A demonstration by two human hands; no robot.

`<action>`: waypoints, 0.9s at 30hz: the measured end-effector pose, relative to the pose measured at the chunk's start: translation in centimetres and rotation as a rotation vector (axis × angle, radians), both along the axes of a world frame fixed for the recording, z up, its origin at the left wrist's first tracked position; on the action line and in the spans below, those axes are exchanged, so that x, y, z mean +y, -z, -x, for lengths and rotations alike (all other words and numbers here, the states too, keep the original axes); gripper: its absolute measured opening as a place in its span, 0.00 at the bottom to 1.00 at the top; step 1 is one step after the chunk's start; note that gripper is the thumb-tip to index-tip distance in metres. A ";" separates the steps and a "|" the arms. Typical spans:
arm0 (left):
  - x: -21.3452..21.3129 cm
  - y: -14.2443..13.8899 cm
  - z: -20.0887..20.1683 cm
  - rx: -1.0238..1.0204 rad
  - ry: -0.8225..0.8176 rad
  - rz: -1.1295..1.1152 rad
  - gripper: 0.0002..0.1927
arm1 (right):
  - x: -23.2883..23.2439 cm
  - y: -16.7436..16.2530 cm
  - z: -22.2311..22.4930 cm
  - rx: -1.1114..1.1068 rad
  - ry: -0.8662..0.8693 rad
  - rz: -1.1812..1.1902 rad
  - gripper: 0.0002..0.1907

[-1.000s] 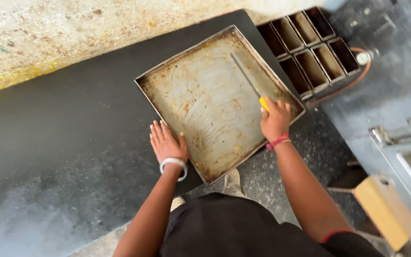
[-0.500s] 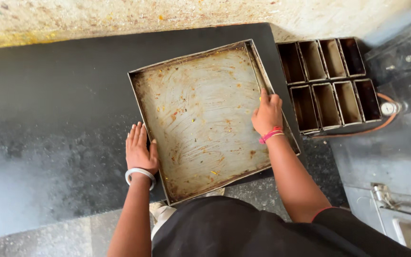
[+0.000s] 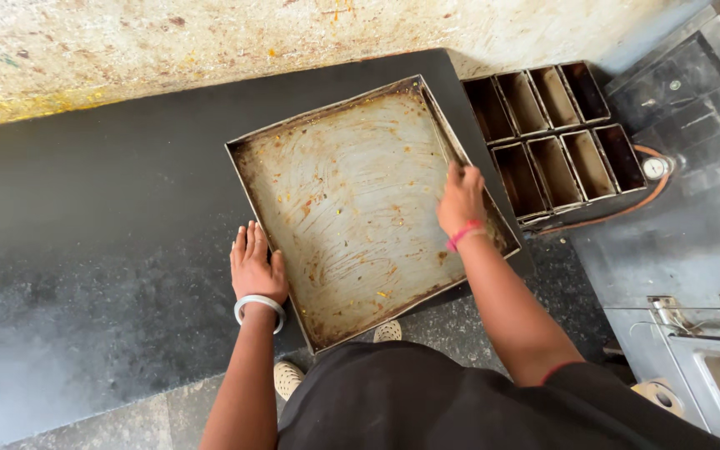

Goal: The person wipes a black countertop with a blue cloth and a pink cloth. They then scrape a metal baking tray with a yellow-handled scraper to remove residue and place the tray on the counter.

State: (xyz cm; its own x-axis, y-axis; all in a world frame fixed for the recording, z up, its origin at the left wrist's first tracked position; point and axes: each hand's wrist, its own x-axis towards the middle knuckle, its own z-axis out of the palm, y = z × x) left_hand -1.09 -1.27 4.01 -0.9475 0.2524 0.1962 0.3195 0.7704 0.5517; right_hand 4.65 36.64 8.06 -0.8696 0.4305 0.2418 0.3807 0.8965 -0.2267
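Right hand [image 3: 461, 198] is down inside the big square baking tray [image 3: 352, 208], near its right wall, fingers curled together in a closed grip. Whatever sits inside that grip is hidden by the knuckles, so what it pinches, if anything, I cannot tell. A pink band [image 3: 463, 234] circles that wrist, and the forearm runs back over the tray's near right corner.

Over to the left hand [image 3: 255, 268]: flat, palm down, fingers spread straight and lying side by side on the dark bench [image 3: 102, 208]. It holds nothing. Its thumb side is just beside the tray's left wall, close enough that touching or not is hard to call. A pale bangle [image 3: 258, 304] rides the wrist.

The tray itself lies flat on the bench, turned at an angle so one corner points toward the person. Its floor is scuffed grey metal, streaked with brown residue and a few yellowish crumbs. The near corner hangs a little past the bench edge.

Beyond the tray's right side, a set of loaf tins [image 3: 553, 137], two rows of narrow dark compartments, sits at the bench's end. Further right, a grey metal surface [image 3: 693, 208] and a small round dial [image 3: 655, 168]. Along the top runs a stained, cream wall [image 3: 210, 42]. Below, dark clothing and a pale shoe [image 3: 389, 332] on the speckled floor.
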 end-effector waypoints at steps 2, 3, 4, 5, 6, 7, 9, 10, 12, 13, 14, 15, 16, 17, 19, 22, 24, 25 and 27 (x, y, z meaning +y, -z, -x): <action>-0.1 0.1 0.0 0.008 0.006 -0.005 0.34 | -0.6 -1.5 2.4 -0.034 0.040 -0.026 0.34; -0.3 0.2 0.0 0.007 0.007 -0.002 0.34 | -0.9 -2.3 3.2 -0.071 0.071 -0.019 0.35; -0.3 0.2 0.0 -0.003 0.003 0.002 0.34 | -1.2 -3.1 3.8 -0.107 0.101 -0.016 0.36; -0.4 0.2 0.0 -0.008 -0.004 0.006 0.34 | -1.4 -3.6 4.4 -0.138 0.128 -0.013 0.37; -0.5 0.2 0.1 -0.017 -0.011 0.013 0.34 | -1.6 -4.0 4.8 -0.117 0.108 -0.053 0.32; -0.6 0.2 0.1 -0.016 -0.008 0.014 0.34 | -1.7 -4.4 4.9 -0.102 0.092 -0.092 0.27; -0.7 0.2 0.1 -0.015 0.003 0.006 0.34 | -2.0 -4.6 5.1 -0.058 0.057 -0.153 0.23; -0.8 0.2 0.1 -0.018 0.002 0.008 0.33 | -2.1 -4.6 5.2 -0.027 0.035 -0.167 0.22; -0.8 0.1 0.2 -0.027 0.004 0.014 0.33 | -2.2 -4.4 5.3 0.000 0.003 -0.189 0.22; -0.8 0.0 0.2 -0.031 0.005 0.017 0.33 | -2.2 -4.3 5.4 0.002 -0.009 -0.201 0.21; -0.8 0.0 0.2 -0.035 0.005 0.021 0.33 | -2.2 -4.3 5.5 0.002 -0.023 -0.211 0.21; -0.9 -0.1 0.2 -0.043 0.004 0.025 0.34 | -2.2 -4.3 5.6 0.011 -0.028 -0.202 0.20; -0.9 -0.2 0.1 -0.053 0.004 0.018 0.34 | -2.3 -4.5 5.7 0.019 -0.034 -0.194 0.19; -0.9 -0.2 0.1 -0.060 0.002 0.009 0.33 | -2.5 -4.5 5.7 0.028 -0.042 -0.187 0.18; -1.0 -0.4 0.1 -0.058 -0.003 0.010 0.34 | -2.9 -4.3 5.6 0.092 -0.147 -0.197 0.22; -1.0 -0.5 0.0 -0.049 0.002 0.020 0.34 | -4.9 -3.8 4.6 0.137 -0.281 -0.130 0.20; -0.9 -0.5 0.1 -0.061 -0.003 0.022 0.34 | -6.7 -3.1 3.7 0.135 -0.386 -0.047 0.18; -0.9 -0.5 0.1 -0.059 -0.002 0.021 0.33 | -7.3 -2.8 3.5 0.131 -0.451 0.001 0.16; -0.9 -0.4 0.2 -0.049 -0.006 0.024 0.33 | -7.8 -2.4 3.4 0.148 -0.458 0.057 0.15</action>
